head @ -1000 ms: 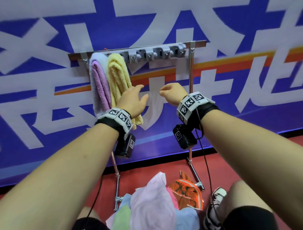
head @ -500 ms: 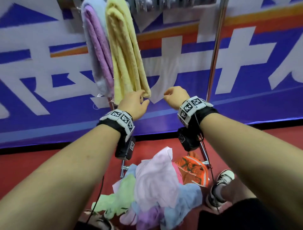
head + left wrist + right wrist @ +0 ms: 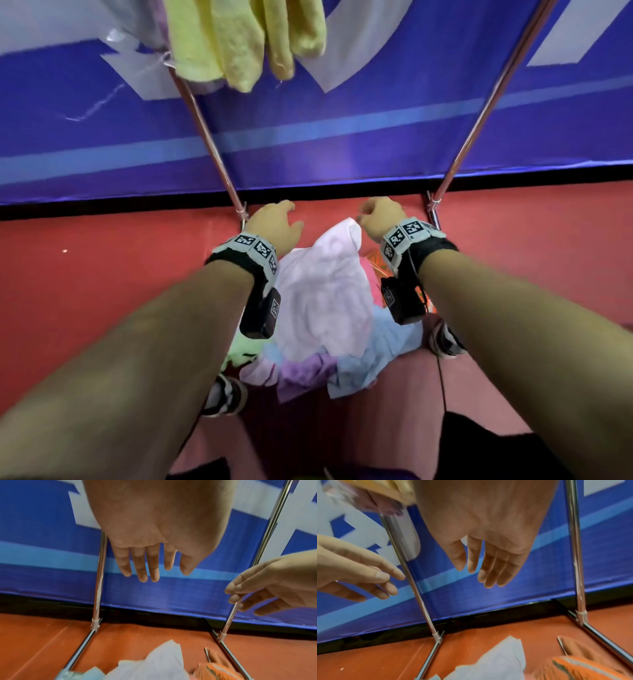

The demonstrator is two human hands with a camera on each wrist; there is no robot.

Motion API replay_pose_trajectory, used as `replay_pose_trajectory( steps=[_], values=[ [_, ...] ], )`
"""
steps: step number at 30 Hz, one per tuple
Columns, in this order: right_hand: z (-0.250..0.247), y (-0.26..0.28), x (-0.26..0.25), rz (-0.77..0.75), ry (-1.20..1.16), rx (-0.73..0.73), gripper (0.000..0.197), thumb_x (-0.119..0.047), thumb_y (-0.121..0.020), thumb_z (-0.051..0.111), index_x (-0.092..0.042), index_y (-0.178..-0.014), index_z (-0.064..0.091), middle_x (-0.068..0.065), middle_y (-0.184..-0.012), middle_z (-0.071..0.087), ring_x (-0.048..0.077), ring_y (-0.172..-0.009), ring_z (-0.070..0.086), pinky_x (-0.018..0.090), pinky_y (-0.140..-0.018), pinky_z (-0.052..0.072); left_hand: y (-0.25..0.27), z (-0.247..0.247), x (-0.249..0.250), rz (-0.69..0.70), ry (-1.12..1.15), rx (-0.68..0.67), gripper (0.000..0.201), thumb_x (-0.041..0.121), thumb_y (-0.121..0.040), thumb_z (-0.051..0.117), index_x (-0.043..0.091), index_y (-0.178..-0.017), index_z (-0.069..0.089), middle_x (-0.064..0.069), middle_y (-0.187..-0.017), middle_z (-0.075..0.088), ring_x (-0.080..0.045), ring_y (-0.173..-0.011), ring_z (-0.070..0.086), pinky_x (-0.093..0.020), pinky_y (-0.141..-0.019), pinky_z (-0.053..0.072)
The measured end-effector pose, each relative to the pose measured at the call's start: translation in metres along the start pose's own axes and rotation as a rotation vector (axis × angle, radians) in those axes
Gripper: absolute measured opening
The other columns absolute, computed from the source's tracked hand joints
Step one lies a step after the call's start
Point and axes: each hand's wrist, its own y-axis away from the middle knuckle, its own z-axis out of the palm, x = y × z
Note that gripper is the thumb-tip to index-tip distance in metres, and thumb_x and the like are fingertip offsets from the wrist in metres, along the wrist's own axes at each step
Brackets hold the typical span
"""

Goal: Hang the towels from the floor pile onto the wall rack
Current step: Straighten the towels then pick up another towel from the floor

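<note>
Landmark: floor pile (image 3: 322, 308) of towels, lying on the red floor (image 3: 102, 274) between the two metal rack legs.
Top of pile: pale pink towel (image 3: 325, 284), crumpled, one corner raised toward the wall; blue, purple and green towels below it; an orange patterned cloth (image 3: 576, 669) on its right side.
Left hand (image 3: 274, 226): above the pile's far left edge, apart from the cloth; fingers (image 3: 139, 566) straight and released, holding nothing.
Right hand (image 3: 380, 214): above the raised corner of the pink towel; fingers (image 3: 489, 566) hang relaxed with nothing between them; contact with the corner cannot be told.
Left rack leg (image 3: 209, 137): rises behind the pile's left side.
Right rack leg (image 3: 479, 113): rises behind its right side.
Hung towels: yellow towel (image 3: 246, 37) high above the pile, on the left, ends hanging free.
Backdrop: blue banner (image 3: 342, 144) behind the pile.
</note>
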Motion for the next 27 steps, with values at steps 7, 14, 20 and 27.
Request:
replay_pose_trajectory(
  steps=[7,14,20,27],
  values=[
    [0.074,-0.025,0.085,0.176,-0.065,-0.12,0.019,-0.017,-0.09,0.058,-0.017,-0.107,0.066,0.0,-0.111,0.065,0.019,-0.105,0.06,0.021,-0.09,0.043,-0.019,0.093,-0.036,-0.057,-0.034,-0.191,0.046,0.032,-0.094,0.051,0.015,-0.136,0.047,-0.009,-0.133,0.054,-0.029,-0.12,0.051,-0.036,-0.098,0.043],
    [0.153,-0.023,0.18,0.371,-0.077,-0.229,0.026,-0.013,-0.087,0.061,-0.009,-0.112,0.068,0.009,-0.109,0.065,0.024,-0.095,0.059,0.027,-0.087,0.045,-0.011,0.18,-0.054,-0.135,0.008,-0.356,0.05,0.035,-0.096,0.046,0.019,-0.142,0.037,-0.009,-0.141,0.044,-0.027,-0.124,0.048,-0.037,-0.099,0.043],
    [0.178,-0.019,0.215,0.4,-0.232,-0.349,0.035,0.0,-0.089,0.058,0.003,-0.124,0.058,0.015,-0.096,0.071,0.004,-0.074,0.06,0.002,-0.055,0.039,-0.005,0.209,-0.057,-0.182,0.047,-0.409,0.051,0.033,-0.097,0.046,0.019,-0.145,0.035,-0.007,-0.145,0.037,-0.025,-0.123,0.049,-0.032,-0.101,0.039],
    [0.198,-0.011,0.223,0.439,-0.367,-0.333,0.03,-0.006,-0.092,0.057,-0.001,-0.121,0.061,0.008,-0.093,0.058,-0.008,-0.054,0.053,0.004,-0.049,0.036,-0.008,0.212,-0.067,-0.198,0.084,-0.412,0.051,0.031,-0.097,0.047,0.021,-0.145,0.033,-0.007,-0.145,0.036,-0.024,-0.121,0.05,-0.032,-0.101,0.039]
  ],
)
